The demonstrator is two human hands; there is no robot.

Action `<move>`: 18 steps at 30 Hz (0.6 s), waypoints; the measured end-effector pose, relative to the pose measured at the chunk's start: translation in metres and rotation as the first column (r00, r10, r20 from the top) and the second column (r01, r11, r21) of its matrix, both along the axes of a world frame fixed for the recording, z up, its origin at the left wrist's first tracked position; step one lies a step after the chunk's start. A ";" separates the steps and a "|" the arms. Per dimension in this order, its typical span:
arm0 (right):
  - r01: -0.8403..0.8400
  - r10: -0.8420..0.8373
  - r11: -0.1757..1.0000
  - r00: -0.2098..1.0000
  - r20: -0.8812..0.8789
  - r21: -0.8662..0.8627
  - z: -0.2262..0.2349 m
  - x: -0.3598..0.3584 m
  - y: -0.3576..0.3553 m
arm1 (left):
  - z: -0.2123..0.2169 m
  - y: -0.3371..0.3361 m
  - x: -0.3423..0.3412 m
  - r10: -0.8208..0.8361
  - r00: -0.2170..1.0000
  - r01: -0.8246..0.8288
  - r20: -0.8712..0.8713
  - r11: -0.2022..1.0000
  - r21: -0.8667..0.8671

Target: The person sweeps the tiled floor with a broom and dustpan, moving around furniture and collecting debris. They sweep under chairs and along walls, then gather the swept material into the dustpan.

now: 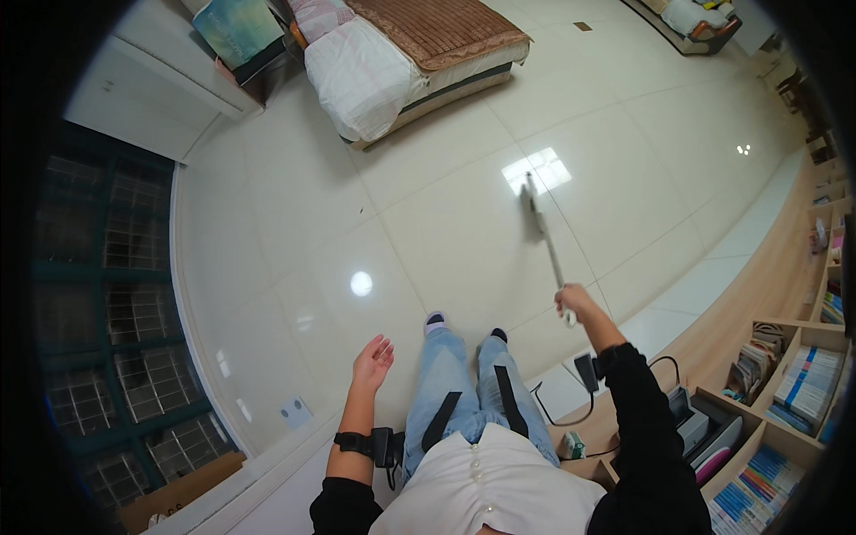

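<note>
My right hand (575, 301) is closed around the pale handle of a long-handled floor tool (555, 256). The handle runs away from me to a narrow dark head at the far end, over the tiled floor beside a bright square reflection. The head is thin and blurred, so whether it is a mop or a broom cannot be told. My left hand (374, 360) is held out in the air at the left of my legs, fingers loosely apart, with nothing in it. Both forearms wear black straps with small devices.
A bed (428, 80) with a brown mat and white sheet stands ahead. Wooden shelves (758, 410) with books and boxes line the right. Dark barred windows (125, 294) and a white sill are on the left. A sofa (691, 22) stands far right, near a small dark floor patch (582, 26).
</note>
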State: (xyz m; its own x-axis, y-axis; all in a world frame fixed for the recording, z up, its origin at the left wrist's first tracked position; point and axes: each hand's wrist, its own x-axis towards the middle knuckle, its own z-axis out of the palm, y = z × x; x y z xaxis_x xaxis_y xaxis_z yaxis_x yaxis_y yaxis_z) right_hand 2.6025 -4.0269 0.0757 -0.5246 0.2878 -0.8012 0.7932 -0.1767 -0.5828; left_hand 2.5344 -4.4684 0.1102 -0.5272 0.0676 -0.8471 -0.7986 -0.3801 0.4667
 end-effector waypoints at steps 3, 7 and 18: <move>0.095 -0.090 0.972 0.995 0.035 -0.214 0.041 0.010 -0.039 | -0.003 -0.017 -0.014 0.038 0.999 -0.038 0.016 0.999 0.019; 0.042 0.103 0.826 0.969 0.224 -0.562 0.075 -0.008 -0.098 | -0.009 -0.040 -0.050 0.043 0.998 -0.046 0.049 0.998 0.051; -0.201 0.476 0.658 0.858 0.195 -0.726 -0.047 -0.174 -0.333 | 0.018 -0.112 -0.140 0.061 0.996 -0.061 -0.062 0.998 0.001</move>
